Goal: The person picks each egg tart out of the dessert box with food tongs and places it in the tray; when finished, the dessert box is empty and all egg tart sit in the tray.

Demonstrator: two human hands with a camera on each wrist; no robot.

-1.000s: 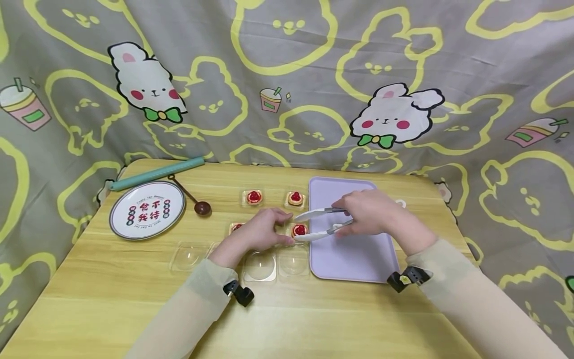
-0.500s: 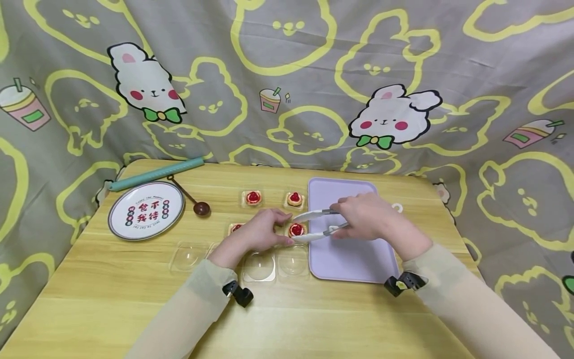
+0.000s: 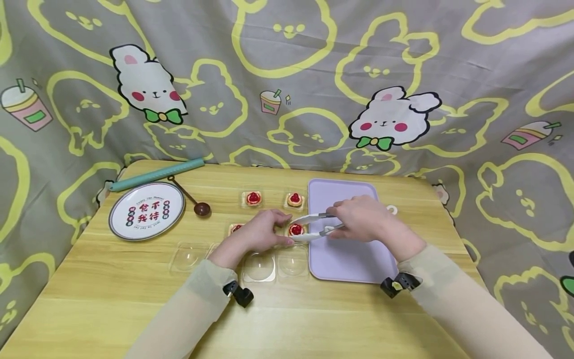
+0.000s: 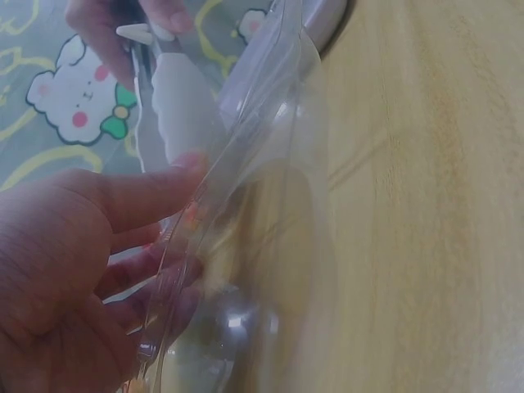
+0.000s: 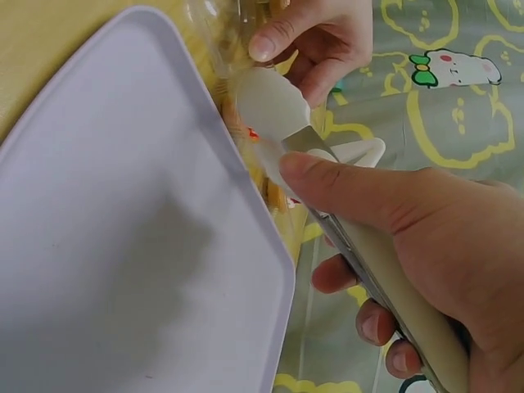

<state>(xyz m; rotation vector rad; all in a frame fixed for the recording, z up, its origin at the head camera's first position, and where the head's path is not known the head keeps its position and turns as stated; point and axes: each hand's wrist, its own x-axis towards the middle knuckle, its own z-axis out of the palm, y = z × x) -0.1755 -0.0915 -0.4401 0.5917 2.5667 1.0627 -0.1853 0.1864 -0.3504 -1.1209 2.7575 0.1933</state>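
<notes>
I'm gripping the white plastic tongs with grey handles (image 3: 316, 225) in my right hand (image 3: 364, 218), fingers curled round both arms and squeezing so the white tips are closing on the small red-topped tart (image 3: 297, 230), which is sitting in the near-right cell of the clear plastic clamshell pack (image 3: 269, 234), just left of the lilac rectangular tray (image 3: 354, 257). I'm pinching the pack's rim with my left hand (image 3: 259, 234), thumb and fingers curled onto the thin plastic right beside that tart, because the flimsy pack is light and would probably slide or lift under the tongs. In the left wrist view the clear wall is bending against my fingers (image 4: 139, 196), so the hold is firm. I'm keeping the tongs low and nearly level, coming in from the tray side, which I judge is giving the shortest path across. Whether the tips are already touching the tart, I can't tell; the right wrist view is blurring there. Two more tarts are sitting in the far cells (image 3: 253, 198) (image 3: 295, 199), another is peeking out behind my left hand. The round printed plate (image 3: 147, 211), brown spoon (image 3: 201, 208) and teal rolling stick (image 3: 157, 174) are lying far-left on the wooden table (image 3: 314, 319), well apart from the work.
</notes>
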